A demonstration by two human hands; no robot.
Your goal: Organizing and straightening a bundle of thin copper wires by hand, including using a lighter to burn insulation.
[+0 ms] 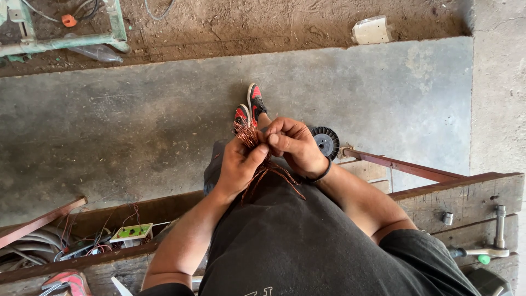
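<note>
black shirt (307, 246), both hands pinching copper wire bundle (249, 137), apparently twisting

From my remote seat I see a dark grey T-shirt (296, 246) filling the lower centre of the frame, short-sleeved, with a scrap of pale print at its bottom edge. A thin black band (322, 172) circles the right wrist. Dark trousers (215, 170) show above the shirt, and red-and-black sneakers (249, 107) with white soles sit at centre frame.
</note>
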